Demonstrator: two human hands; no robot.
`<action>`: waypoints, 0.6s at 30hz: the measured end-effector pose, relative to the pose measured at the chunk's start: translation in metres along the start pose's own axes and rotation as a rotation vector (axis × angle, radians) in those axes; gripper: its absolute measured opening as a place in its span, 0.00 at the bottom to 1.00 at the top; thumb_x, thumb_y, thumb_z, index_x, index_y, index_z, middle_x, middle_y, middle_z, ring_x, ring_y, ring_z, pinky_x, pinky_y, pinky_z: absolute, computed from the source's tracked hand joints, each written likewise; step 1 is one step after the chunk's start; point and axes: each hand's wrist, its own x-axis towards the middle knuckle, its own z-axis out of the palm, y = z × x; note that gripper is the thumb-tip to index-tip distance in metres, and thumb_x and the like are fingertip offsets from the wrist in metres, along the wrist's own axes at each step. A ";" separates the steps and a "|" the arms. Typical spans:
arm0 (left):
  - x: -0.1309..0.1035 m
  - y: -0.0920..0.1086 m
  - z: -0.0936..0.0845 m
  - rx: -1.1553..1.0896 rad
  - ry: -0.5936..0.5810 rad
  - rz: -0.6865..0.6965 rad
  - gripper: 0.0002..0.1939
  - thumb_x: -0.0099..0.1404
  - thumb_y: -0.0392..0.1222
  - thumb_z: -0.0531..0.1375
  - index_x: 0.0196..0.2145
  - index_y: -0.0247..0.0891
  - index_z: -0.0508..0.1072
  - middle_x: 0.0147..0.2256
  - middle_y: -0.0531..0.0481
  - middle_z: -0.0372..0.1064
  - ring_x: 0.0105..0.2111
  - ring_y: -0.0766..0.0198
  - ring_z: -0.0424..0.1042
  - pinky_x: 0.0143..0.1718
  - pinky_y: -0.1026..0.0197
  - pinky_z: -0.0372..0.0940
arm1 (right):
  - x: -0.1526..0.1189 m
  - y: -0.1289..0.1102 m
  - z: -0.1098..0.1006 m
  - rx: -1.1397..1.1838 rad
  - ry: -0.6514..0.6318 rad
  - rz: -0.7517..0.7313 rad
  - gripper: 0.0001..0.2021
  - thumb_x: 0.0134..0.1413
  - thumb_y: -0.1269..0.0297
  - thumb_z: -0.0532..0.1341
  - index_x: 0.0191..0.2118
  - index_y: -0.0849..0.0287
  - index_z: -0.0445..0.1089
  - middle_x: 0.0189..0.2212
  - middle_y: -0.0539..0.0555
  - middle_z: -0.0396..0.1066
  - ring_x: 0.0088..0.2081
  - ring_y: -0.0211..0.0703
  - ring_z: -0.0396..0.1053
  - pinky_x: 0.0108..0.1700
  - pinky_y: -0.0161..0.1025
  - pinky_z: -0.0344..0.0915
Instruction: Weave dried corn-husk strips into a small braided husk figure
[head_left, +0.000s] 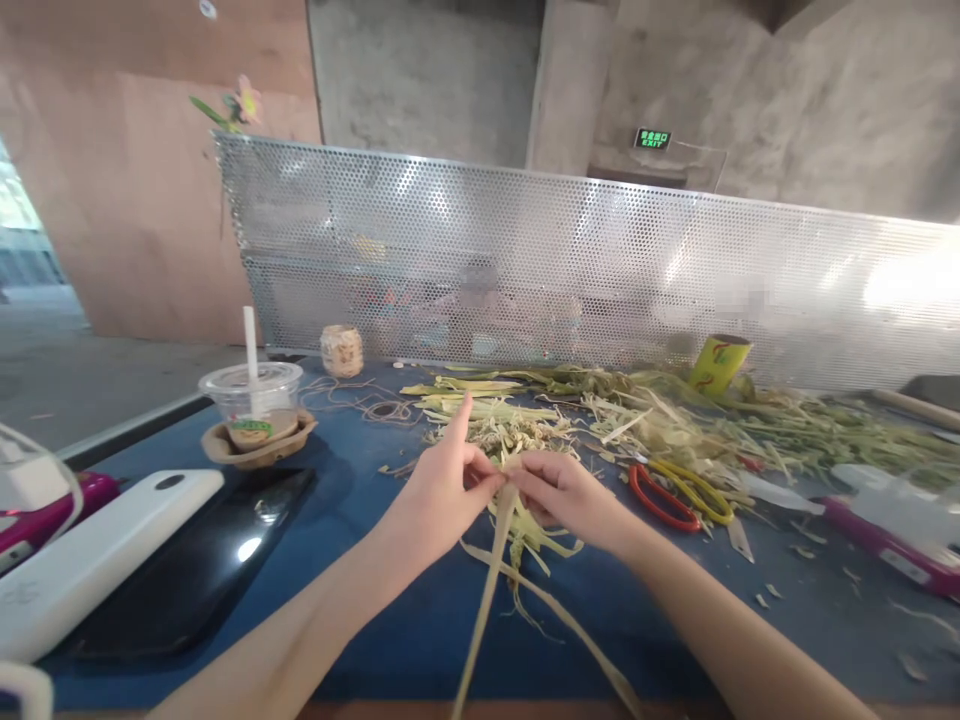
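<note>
My left hand and my right hand meet over the middle of the table, fingertips nearly touching. Between them they pinch a flat, pale dried plant strip, whose long end hangs down toward me. My left index finger points up while the thumb and other fingers stay closed on the strip. The right thumb and fingers press together at its top, hiding the exact hold. A second pale strip trails to the lower right. Behind and below the hands lies a bunch of dried leaf strips, partly covered by my fingers.
Scissors with red handles and others with yellow handles lie right of my hands. Dried stalks spread along the back, near a yellow-green can. At left are a lidded plastic cup, a black tablet-like device and a perforated metal screen behind.
</note>
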 end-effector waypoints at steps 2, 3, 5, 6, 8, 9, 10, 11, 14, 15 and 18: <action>0.001 -0.001 -0.003 -0.092 -0.015 0.000 0.46 0.57 0.37 0.57 0.64 0.30 0.31 0.27 0.52 0.71 0.29 0.62 0.71 0.37 0.58 0.65 | -0.001 -0.003 -0.002 0.067 -0.016 0.019 0.14 0.55 0.57 0.52 0.23 0.58 0.55 0.14 0.41 0.48 0.16 0.28 0.45 0.18 0.30 0.46; 0.001 -0.001 -0.004 -0.124 -0.013 0.001 0.47 0.57 0.37 0.57 0.64 0.31 0.30 0.28 0.52 0.71 0.30 0.62 0.71 0.37 0.58 0.65 | -0.001 -0.004 -0.003 0.059 -0.018 0.009 0.13 0.55 0.58 0.53 0.23 0.58 0.56 0.14 0.41 0.49 0.16 0.28 0.46 0.19 0.29 0.46; 0.001 0.000 -0.004 -0.148 0.007 -0.009 0.47 0.57 0.38 0.57 0.64 0.33 0.31 0.28 0.52 0.72 0.30 0.62 0.71 0.37 0.58 0.65 | -0.003 -0.006 -0.005 0.003 -0.018 -0.014 0.11 0.54 0.61 0.54 0.24 0.59 0.58 0.15 0.43 0.52 0.17 0.29 0.49 0.20 0.30 0.47; 0.001 0.000 -0.003 -0.152 0.019 -0.015 0.47 0.57 0.39 0.58 0.64 0.33 0.31 0.28 0.52 0.72 0.30 0.62 0.71 0.37 0.57 0.65 | -0.004 -0.007 -0.006 -0.025 -0.019 -0.017 0.11 0.54 0.63 0.53 0.24 0.60 0.59 0.15 0.43 0.55 0.17 0.29 0.50 0.20 0.30 0.48; 0.001 0.001 -0.003 -0.159 0.015 -0.025 0.47 0.57 0.39 0.58 0.64 0.33 0.31 0.29 0.50 0.72 0.31 0.61 0.72 0.37 0.56 0.66 | -0.005 -0.006 -0.007 -0.051 -0.021 -0.014 0.10 0.54 0.66 0.53 0.23 0.60 0.59 0.15 0.44 0.58 0.17 0.29 0.52 0.21 0.30 0.49; 0.000 0.001 -0.002 -0.164 0.001 -0.032 0.48 0.57 0.40 0.58 0.64 0.33 0.30 0.30 0.49 0.73 0.32 0.60 0.72 0.38 0.55 0.66 | -0.005 -0.006 -0.008 -0.047 -0.017 -0.012 0.09 0.53 0.67 0.53 0.23 0.60 0.59 0.15 0.44 0.58 0.17 0.29 0.52 0.21 0.30 0.49; 0.000 0.001 -0.002 -0.169 -0.022 -0.043 0.49 0.57 0.41 0.59 0.64 0.34 0.30 0.32 0.48 0.73 0.33 0.59 0.72 0.39 0.55 0.66 | -0.005 -0.006 -0.008 -0.035 -0.012 -0.012 0.09 0.52 0.68 0.53 0.23 0.60 0.59 0.15 0.44 0.58 0.17 0.29 0.52 0.21 0.30 0.49; -0.001 0.001 -0.003 -0.173 -0.053 -0.057 0.49 0.57 0.42 0.59 0.64 0.34 0.30 0.33 0.47 0.74 0.34 0.58 0.72 0.39 0.54 0.65 | -0.005 -0.005 -0.009 -0.019 -0.005 -0.014 0.08 0.52 0.69 0.53 0.23 0.60 0.59 0.15 0.44 0.57 0.17 0.29 0.52 0.21 0.29 0.49; -0.003 -0.002 -0.004 -0.184 -0.148 -0.084 0.49 0.57 0.44 0.59 0.64 0.36 0.30 0.34 0.47 0.74 0.35 0.57 0.72 0.40 0.52 0.64 | -0.005 -0.005 -0.009 0.007 -0.009 -0.025 0.06 0.50 0.71 0.52 0.24 0.60 0.60 0.15 0.43 0.55 0.17 0.28 0.53 0.20 0.29 0.49; -0.003 -0.002 -0.004 -0.180 -0.166 -0.082 0.49 0.57 0.43 0.59 0.64 0.37 0.30 0.32 0.48 0.74 0.34 0.58 0.72 0.39 0.53 0.64 | -0.005 -0.005 -0.008 -0.002 -0.017 -0.024 0.06 0.50 0.71 0.52 0.25 0.60 0.60 0.15 0.43 0.54 0.17 0.28 0.52 0.20 0.29 0.49; -0.004 -0.004 -0.004 -0.141 -0.176 -0.067 0.47 0.58 0.42 0.58 0.64 0.37 0.31 0.28 0.52 0.72 0.30 0.59 0.71 0.36 0.55 0.63 | -0.007 -0.005 -0.006 -0.090 -0.019 -0.019 0.07 0.51 0.70 0.52 0.24 0.60 0.58 0.16 0.42 0.51 0.18 0.29 0.50 0.20 0.29 0.47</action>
